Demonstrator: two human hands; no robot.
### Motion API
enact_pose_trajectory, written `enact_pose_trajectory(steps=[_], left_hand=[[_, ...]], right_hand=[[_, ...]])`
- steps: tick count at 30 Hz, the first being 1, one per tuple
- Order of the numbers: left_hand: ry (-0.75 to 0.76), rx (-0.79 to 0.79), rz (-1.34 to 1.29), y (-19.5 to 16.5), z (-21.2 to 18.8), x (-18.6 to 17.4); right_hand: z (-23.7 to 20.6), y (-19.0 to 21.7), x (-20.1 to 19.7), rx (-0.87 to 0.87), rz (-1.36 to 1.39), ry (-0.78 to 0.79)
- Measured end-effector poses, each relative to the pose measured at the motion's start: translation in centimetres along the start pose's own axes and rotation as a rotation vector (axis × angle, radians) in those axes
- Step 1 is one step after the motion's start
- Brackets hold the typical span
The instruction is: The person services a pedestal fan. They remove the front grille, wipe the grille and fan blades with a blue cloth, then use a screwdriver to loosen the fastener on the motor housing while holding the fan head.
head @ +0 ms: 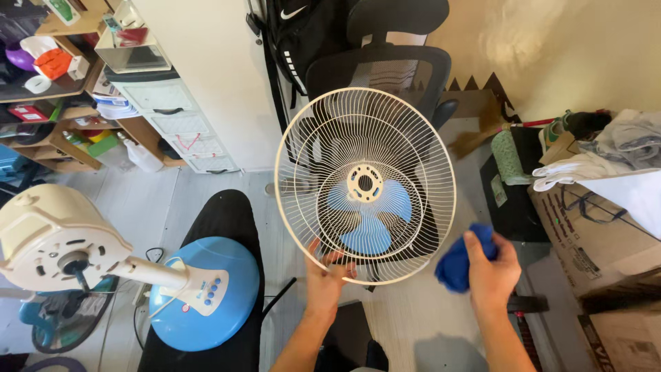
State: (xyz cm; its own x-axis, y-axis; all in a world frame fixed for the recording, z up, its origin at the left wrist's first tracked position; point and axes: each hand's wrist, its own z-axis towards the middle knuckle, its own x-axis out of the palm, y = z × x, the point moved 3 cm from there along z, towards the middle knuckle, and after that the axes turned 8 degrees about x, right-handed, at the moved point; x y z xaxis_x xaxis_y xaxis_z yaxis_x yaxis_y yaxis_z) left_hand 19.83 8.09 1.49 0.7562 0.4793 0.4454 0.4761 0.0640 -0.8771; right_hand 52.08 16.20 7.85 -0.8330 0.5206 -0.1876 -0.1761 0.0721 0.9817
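Cream wire fan guard point(365, 184) held up at the middle of view, rim pinched at its six o'clock edge by left hand point(327, 275), fingers curled closed round the wires, thumb in front. Blue fan blade point(370, 215) visible through the guard, lying behind it on the floor. Right hand point(490, 270) at four o'clock of the guard, just beside the rim but apart from it, closed tight round a bunched blue cloth point(456, 265). Cream motor housing point(51, 241) at nine o'clock, far left, on a cream pole rising from a round blue base point(206, 293) with a small button panel. Black office chair point(385, 58) at twelve o'clock behind the guard, black bag hanging beside it. Plastic drawers point(175, 117) and cluttered wooden shelves at ten o'clock. Cardboard boxes point(595, 241) with folded cloths on top at three o'clock.
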Motion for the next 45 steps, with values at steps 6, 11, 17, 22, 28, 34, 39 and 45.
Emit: enact_pose_trajectory(steps=[6, 11, 17, 22, 28, 34, 39, 45], left_hand=[[0.120, -0.013, -0.095, 3.5, -2.5, 1.7], [0.256, -0.099, -0.112, 5.0, -6.0, 2.5], [0.456, -0.145, 0.044, 4.3, -7.9, 2.5], [0.535, -0.219, 0.073, 3.7, -8.5, 3.0], [0.475, -0.152, 0.241, 1.9, -4.2, 2.5], [0.203, -0.292, -0.083, 1.2, -2.1, -1.6], [-0.021, -0.369, -0.085, 2.7, -2.6, -5.1], [-0.043, -0.322, -0.163, 4.9, -3.1, -5.8]], right_hand=[[-0.9, 3.6, 7.5, -0.383, -0.555, 0.199], [1.4, 2.3, 11.3, -0.186, -0.670, 0.130], [7.0, 5.5, 13.4, -0.256, -0.527, -0.032], [5.3, 7.5, 16.0, -0.523, -0.447, 0.029], [-5.3, 4.8, 16.0, -0.575, -0.214, 0.674], [-9.4, 1.8, 9.5, -0.292, -0.439, 1.225], [-5.9, -0.2, 5.2, -0.486, -0.713, 1.213], [-0.1, -3.9, 5.1, -0.167, -1.128, 0.277]])
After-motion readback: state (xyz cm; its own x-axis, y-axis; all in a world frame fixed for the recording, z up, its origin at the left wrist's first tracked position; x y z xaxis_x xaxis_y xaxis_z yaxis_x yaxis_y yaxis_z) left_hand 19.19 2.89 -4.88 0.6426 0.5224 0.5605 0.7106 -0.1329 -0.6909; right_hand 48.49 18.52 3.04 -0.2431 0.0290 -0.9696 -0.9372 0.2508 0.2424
